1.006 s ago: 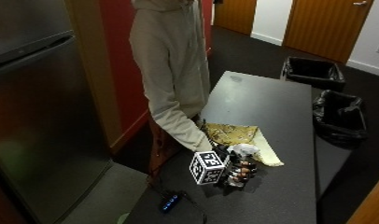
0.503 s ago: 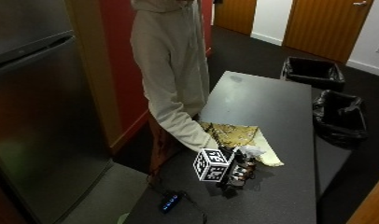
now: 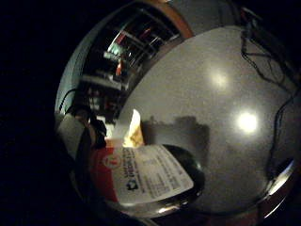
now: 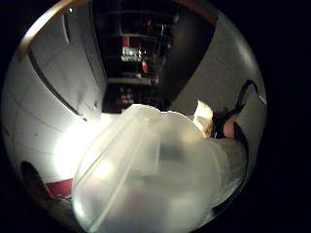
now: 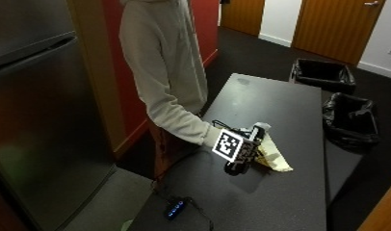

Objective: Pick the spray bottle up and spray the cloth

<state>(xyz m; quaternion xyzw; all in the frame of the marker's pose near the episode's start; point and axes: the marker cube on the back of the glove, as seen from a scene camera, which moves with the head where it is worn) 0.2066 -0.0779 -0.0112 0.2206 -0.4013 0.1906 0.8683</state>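
Note:
In the outside view my gloved right hand point(image 5: 245, 153) grips the spray bottle point(image 5: 238, 167), whose dark base hangs just above the table and whose pale spray head point(image 5: 260, 128) points to the far side. The yellow cloth point(image 5: 274, 158) lies crumpled on the dark table point(image 5: 272, 101), right beside and partly behind the bottle. In the little finger side palm view the bottle's red and white label point(image 3: 141, 179) sits close to the palm, with a corner of the cloth point(image 3: 133, 133) past it. The translucent spray head point(image 4: 155, 170) fills the thumb side palm view, with the cloth point(image 4: 203, 116) beyond it.
Two black bins point(image 5: 322, 74) point(image 5: 351, 120) stand on the floor past the table's right edge. A black cable with a small blue-lit box point(image 5: 176, 208) lies near the table's near-left corner. A steel fridge point(image 5: 35, 120) stands at the left.
My hand has lifted the bottle and carried it toward the far side, over the near part of the cloth. The cloth has stayed where it was.

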